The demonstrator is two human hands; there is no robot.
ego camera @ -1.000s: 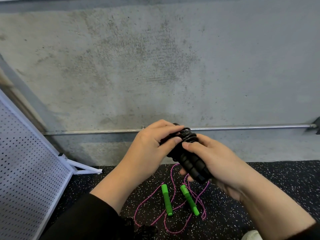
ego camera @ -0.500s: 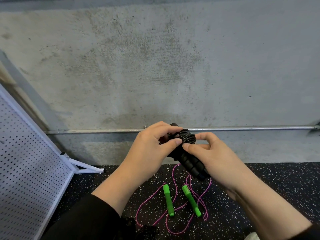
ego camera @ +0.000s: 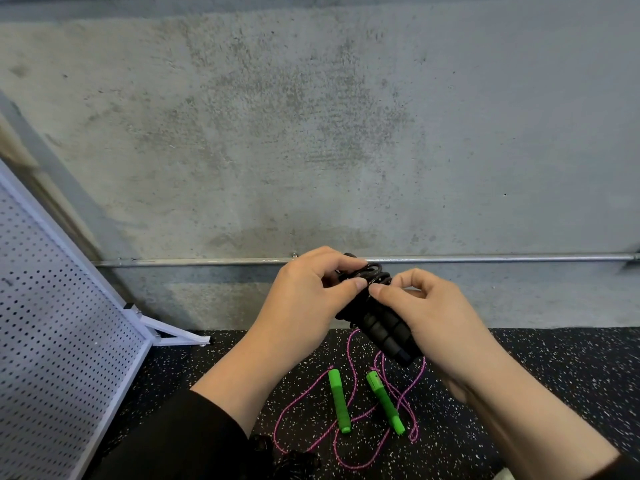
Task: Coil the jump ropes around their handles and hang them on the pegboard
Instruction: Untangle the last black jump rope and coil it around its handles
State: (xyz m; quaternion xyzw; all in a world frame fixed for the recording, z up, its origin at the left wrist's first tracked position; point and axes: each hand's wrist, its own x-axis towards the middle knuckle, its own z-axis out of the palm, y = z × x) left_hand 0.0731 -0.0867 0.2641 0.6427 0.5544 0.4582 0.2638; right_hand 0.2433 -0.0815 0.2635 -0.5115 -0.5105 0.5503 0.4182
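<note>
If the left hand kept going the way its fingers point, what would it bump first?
Probably the right hand: the left hand points rightward across the black rope, thumbs nearly touching already.

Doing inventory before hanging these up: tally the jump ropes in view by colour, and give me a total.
Black jump rope, coiled around its handles, held in the grip of the left hand and right hand: 1
Pink jump rope with green handles, loose on the floor: 1
Total: 2
</note>
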